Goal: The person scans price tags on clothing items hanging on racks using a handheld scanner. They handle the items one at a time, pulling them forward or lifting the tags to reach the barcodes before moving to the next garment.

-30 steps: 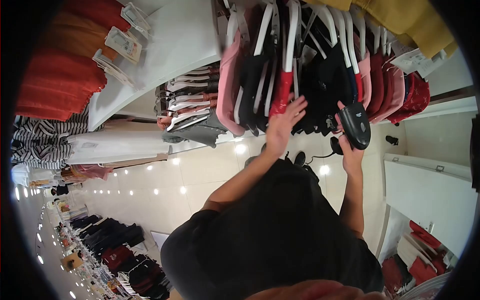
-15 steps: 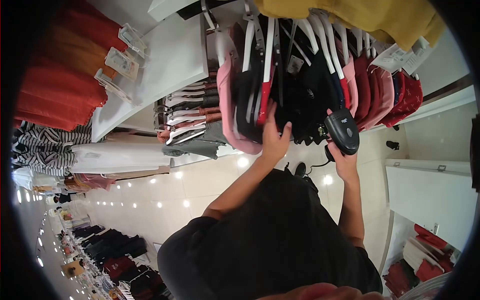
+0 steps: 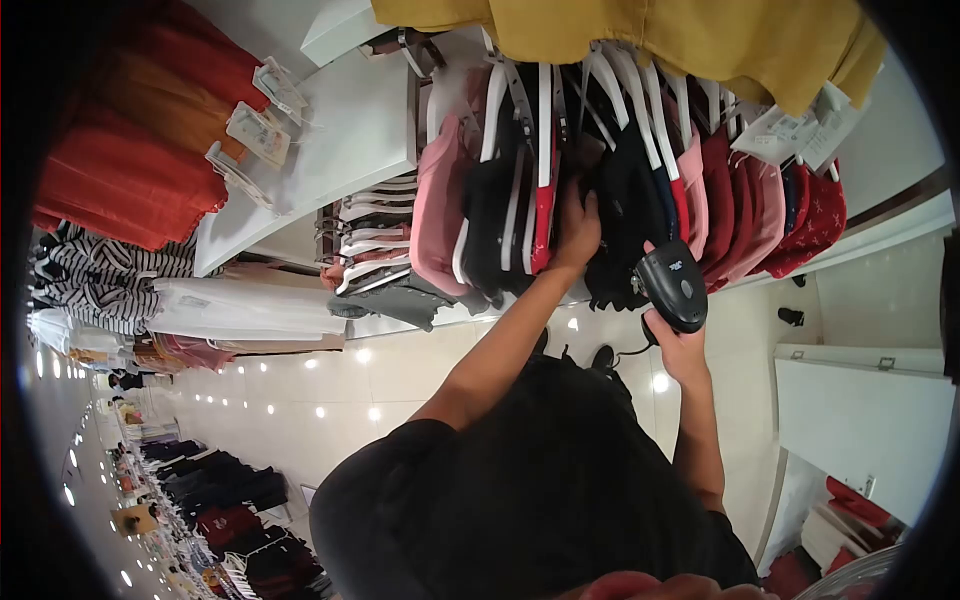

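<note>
My right hand (image 3: 682,345) is closed around a black handheld barcode scanner (image 3: 675,288), its cable hanging below. My left hand (image 3: 577,228) reaches in between hanging garments, fingers stretched upward and its fingertips lost in the dark gap. Just left of it hangs a garment with a red edge (image 3: 542,225) on a white hanger, beside black tops (image 3: 487,215). To its right is a black top with a ruffled hem (image 3: 618,220), close behind the scanner. A pink garment (image 3: 440,210) hangs farther left on the same rail.
Overhead, mustard-yellow garments (image 3: 620,35) with paper tags hang low. A white shelf panel (image 3: 350,130) juts out at the left, near red and orange clothes (image 3: 140,130). Dark red and pink garments (image 3: 740,200) fill the rail's right end. A white cabinet (image 3: 860,410) stands at right.
My left hand has moved up and right, deeper between the garments. The scanner in my right hand has dropped slightly, and the yellow garments show lower in view.
</note>
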Available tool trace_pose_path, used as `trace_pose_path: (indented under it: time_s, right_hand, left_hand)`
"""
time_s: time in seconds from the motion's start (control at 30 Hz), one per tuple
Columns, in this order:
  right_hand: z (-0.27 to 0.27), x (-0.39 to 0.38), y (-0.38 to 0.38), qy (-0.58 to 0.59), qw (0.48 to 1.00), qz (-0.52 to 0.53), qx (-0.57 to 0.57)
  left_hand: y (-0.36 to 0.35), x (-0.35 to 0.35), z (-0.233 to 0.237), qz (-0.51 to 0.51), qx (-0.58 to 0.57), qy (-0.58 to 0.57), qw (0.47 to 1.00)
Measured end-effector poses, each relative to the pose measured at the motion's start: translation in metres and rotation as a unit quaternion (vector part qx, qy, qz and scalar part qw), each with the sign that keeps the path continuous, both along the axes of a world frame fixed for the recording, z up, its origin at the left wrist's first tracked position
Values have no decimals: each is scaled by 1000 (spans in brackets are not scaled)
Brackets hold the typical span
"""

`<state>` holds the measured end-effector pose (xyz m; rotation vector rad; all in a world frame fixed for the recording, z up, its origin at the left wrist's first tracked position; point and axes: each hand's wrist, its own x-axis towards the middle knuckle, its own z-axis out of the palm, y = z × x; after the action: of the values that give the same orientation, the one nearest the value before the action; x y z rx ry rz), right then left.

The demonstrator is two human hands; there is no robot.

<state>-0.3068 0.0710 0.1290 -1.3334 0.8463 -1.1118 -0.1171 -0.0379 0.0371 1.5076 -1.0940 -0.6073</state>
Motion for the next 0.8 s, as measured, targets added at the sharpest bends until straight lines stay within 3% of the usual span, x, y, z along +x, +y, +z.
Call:
trace_pose_path:
  time_s: [0.17, 0.43, 0.5, 0.53, 0.6, 0.77, 0.8]
  right_hand:
    - [-1, -2, -3, 14, 1000, 18, -5]
    - [1, 0, -10, 17, 999, 30, -4]
    - [1, 0, -12, 29, 999, 30, 0]
    - [1, 0, -14, 37, 999, 29, 1]
    - [-2, -1, -16, 40, 999, 22, -2]
    - [-4, 3, -17, 47, 999, 2, -1]
    - [-4, 5, -17, 49, 999, -3, -5]
  left_hand:
    - [-36, 19, -28, -3, -43, 2, 999]
    - [-53, 23, -3, -10, -136, 64, 989]
    - [-50, 31, 3, 5, -44, -72, 996]
    - [-48, 35, 3, 4, -44, -69, 997]
    - [-39, 44, 1, -33, -39, 89, 995]
    - [-14, 69, 25, -190, 10, 186, 964]
    - [-9, 70, 34, -245, 9, 285, 927]
